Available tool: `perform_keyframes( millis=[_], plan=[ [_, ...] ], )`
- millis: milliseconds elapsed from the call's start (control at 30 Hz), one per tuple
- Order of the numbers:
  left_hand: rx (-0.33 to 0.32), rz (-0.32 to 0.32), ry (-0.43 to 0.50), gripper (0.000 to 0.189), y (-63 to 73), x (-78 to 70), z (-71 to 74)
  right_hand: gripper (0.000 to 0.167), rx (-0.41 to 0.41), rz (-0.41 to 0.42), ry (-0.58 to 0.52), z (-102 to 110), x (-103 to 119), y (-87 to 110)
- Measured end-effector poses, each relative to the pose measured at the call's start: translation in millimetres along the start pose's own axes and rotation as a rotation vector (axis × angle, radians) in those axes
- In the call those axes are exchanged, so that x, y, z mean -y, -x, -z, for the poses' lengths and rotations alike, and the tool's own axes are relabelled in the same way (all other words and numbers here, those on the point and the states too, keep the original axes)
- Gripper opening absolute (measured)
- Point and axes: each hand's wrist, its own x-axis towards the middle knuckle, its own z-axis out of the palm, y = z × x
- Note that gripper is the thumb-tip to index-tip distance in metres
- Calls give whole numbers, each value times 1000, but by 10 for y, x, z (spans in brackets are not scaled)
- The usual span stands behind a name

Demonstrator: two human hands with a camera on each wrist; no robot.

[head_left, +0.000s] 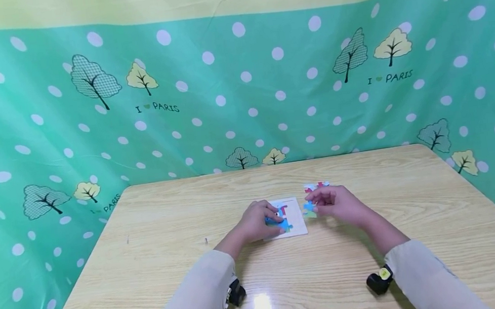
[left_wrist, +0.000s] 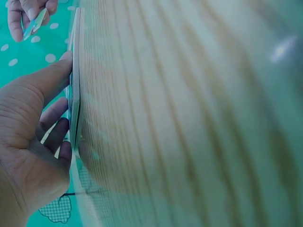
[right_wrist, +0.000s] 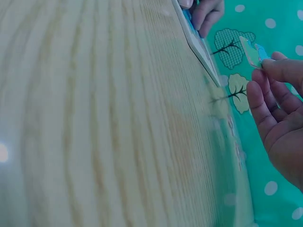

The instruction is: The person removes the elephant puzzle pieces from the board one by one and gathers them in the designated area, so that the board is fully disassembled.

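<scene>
A square jigsaw puzzle board [head_left: 298,220] with a pale frame lies flat on the wooden table. Blue and red joined pieces [head_left: 287,225] fill its left part, while the right part shows bare white. My left hand [head_left: 255,221] rests on that left part, its thumb and fingertips pressing the picture side; the palm stays raised in the left wrist view. Right of the board, my right hand [head_left: 338,206] pinches a blue and green puzzle piece [right_wrist: 253,54] between thumb and fingers. That piece is held up off the table, tilted, in the right wrist view.
Several red, white and blue loose puzzle pieces [head_left: 317,186] lie just beyond the right hand. The light wooden table [head_left: 159,220] ends at a green dotted curtain [head_left: 205,103] behind. Black wrist cameras [head_left: 378,283] hang below both sleeves, near the tabletop.
</scene>
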Motion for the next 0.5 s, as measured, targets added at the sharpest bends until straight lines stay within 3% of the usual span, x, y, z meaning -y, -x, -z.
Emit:
perform_keyframes(
  millis=[167,500],
  plan=[
    [-2,5,0,22,9,2,-4,32,-40,-46,15,61,-5,39],
    [-7,20,2,22,3,-1,-15,32,-72,-36,22,179,8,97]
  ],
)
